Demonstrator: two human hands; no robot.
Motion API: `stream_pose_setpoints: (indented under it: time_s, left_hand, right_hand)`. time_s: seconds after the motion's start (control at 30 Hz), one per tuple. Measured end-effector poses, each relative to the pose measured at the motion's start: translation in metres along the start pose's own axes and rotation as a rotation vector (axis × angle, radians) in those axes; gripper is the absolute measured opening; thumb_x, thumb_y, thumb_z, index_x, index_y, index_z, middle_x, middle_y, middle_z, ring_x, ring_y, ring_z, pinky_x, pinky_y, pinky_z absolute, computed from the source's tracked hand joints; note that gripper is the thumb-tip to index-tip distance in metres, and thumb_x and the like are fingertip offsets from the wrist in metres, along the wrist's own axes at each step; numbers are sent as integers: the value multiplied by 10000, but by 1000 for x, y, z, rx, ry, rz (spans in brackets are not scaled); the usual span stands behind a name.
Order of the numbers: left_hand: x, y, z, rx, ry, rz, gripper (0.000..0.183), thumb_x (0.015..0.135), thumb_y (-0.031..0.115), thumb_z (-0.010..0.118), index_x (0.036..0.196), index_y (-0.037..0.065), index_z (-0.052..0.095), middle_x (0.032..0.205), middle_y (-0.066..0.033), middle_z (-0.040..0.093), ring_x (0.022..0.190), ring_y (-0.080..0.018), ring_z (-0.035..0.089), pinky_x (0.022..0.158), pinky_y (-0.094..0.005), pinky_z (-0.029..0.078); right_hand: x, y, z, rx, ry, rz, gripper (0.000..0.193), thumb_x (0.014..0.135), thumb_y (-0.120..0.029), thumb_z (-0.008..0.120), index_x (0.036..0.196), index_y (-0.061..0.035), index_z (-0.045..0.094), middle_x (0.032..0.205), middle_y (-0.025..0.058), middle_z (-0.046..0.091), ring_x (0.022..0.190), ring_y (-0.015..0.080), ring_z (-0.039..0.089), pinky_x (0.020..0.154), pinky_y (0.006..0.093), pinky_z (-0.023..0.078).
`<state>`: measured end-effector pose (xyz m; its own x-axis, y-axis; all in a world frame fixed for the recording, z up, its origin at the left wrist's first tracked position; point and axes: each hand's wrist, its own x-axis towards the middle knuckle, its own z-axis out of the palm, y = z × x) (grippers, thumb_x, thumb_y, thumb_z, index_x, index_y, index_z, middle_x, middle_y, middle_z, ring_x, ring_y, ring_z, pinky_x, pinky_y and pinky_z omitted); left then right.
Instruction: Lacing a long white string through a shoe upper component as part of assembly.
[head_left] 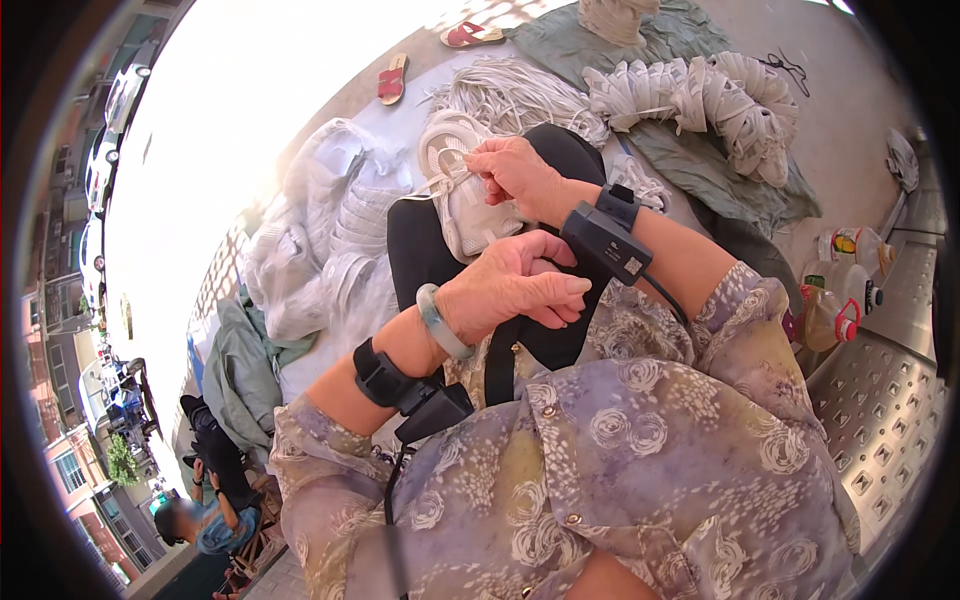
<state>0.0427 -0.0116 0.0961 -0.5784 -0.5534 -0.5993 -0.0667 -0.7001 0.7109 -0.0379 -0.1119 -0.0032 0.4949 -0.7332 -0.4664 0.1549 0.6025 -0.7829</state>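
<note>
A white sneaker (468, 205) rests across my black-covered lap, its toe pointing toward me. A white shoelace (447, 172) runs over its upper, with a loose bit sticking out to the left. My right hand (520, 178) is at the far part of the shoe, thumb and finger pinched on the lace. Nearer to me, my left hand (515, 285) hovers just past the shoe's near end, palm turned to the right. Its fingers are loosely curled, the thumb stands apart, and nothing shows in it.
White shoes in clear plastic (345, 215) lie to the left. Beyond the sneaker is a heap of white laces (515, 95); wrapped white bundles (700, 100) lie far right. Red sandals (393, 80), plastic bottles (835, 290) and a textured metal step (880, 430) surround me. A person (215, 520) sits lower left.
</note>
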Motion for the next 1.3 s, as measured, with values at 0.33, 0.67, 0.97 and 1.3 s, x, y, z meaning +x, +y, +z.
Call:
stream_pose_setpoints:
  time_s: [0.33, 0.67, 0.97, 1.3]
  left_hand:
    - [0, -44, -78, 119, 593, 341, 169, 860, 180, 577, 912, 20, 581, 723, -41, 620, 572, -73, 570, 514, -179, 454]
    - [22, -77, -117, 525, 1103, 616, 68, 793, 63, 601, 831, 12, 624, 688, 38, 572, 619, -30, 491, 566, -191, 422]
    - [59, -32, -119, 839, 1080, 633, 122, 766, 139, 604, 803, 30, 644, 707, -66, 611, 612, -155, 562, 603, -273, 450]
    - [65, -39, -122, 1065, 960, 741, 117, 733, 100, 564, 794, 99, 663, 752, -85, 601, 755, -278, 576, 676, -370, 453]
  right_hand:
    - [-13, 8, -35, -176, -150, 31, 136, 838, -145, 574, 734, -61, 549, 585, -31, 463, 470, 57, 408, 451, 221, 362]
    - [-12, 11, -47, -767, -177, -437, 158, 761, -138, 587, 689, -2, 553, 563, 64, 508, 541, 116, 450, 528, 281, 400]
    - [-37, 2, -46, -1320, -426, -652, 124, 735, -148, 531, 685, -35, 524, 671, 126, 538, 694, 328, 545, 620, 412, 423]
    - [-119, -43, -171, -1171, -194, -30, 164, 733, -92, 558, 639, 14, 477, 542, -1, 404, 536, 80, 358, 482, 272, 306]
